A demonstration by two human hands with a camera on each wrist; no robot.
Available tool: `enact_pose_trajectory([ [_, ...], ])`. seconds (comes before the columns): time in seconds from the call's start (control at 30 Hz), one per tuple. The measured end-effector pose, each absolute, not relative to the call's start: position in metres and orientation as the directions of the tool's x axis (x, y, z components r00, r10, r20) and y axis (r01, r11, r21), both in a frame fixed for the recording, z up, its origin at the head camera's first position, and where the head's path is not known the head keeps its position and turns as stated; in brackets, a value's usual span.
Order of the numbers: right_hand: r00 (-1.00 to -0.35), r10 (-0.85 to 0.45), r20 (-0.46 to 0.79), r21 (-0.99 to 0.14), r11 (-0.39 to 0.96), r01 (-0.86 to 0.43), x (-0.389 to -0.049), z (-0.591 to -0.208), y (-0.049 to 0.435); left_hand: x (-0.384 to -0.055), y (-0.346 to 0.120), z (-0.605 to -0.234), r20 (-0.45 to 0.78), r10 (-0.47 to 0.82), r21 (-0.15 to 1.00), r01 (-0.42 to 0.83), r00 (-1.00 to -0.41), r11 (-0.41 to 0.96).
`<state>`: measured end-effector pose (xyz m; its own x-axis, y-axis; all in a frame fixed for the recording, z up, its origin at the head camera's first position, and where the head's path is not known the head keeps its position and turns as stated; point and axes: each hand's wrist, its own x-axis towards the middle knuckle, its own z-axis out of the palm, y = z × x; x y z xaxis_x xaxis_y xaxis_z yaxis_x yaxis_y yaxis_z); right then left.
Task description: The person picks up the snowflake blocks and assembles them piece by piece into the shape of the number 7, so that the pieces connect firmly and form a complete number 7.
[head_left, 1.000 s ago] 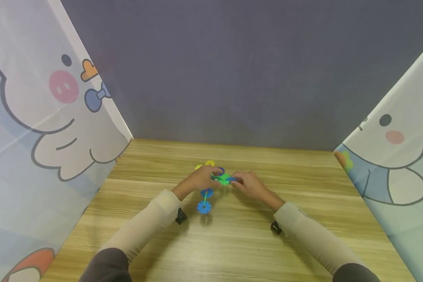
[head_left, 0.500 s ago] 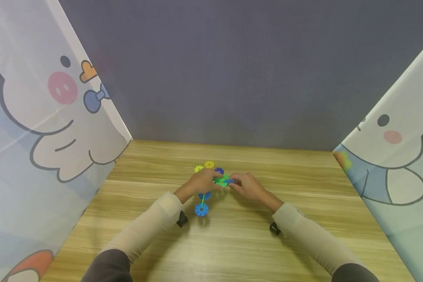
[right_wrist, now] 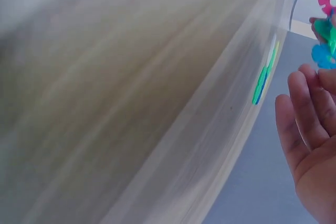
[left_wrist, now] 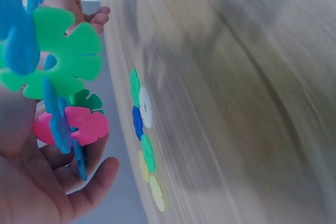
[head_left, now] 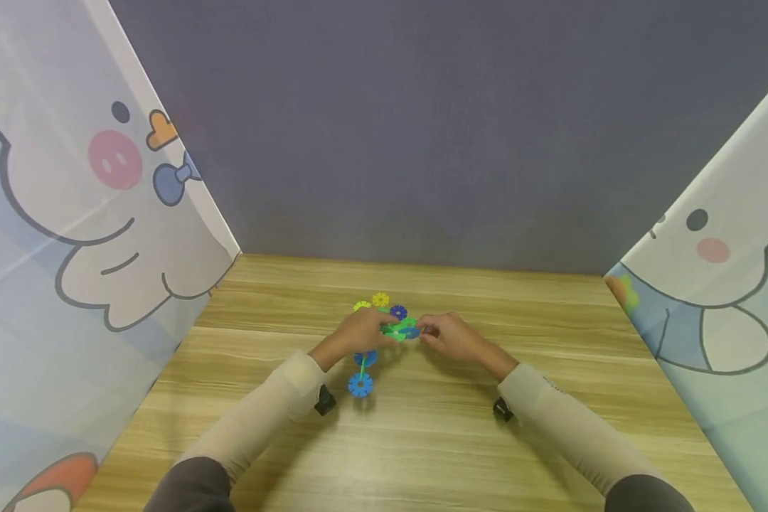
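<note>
A joined chain of blue, green and pink plastic flower discs is held over the wooden worktop, one end toward the near edge. The left hand holds it. The right hand has its fingers close to one blue disc; I can't tell if they pinch. Flat yellow discs lie toward the far edge.

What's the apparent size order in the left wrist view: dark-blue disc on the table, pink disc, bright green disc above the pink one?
1. Bright green disc
2. Pink disc
3. Dark-blue disc
It lies farther off; true sizes unsure.
</note>
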<state>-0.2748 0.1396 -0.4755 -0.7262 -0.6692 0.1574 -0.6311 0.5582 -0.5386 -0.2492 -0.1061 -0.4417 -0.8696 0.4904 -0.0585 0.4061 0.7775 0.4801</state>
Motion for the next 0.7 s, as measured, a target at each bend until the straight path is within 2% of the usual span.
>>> enact_pose_trajectory([
  [0.7,-0.764,-0.645,0.038,-0.445,0.673,-0.590,-0.310,-0.480,0.123,-0.240,-0.117,-0.450,-0.107,0.469,0.483,0.367,-0.877,0.795],
])
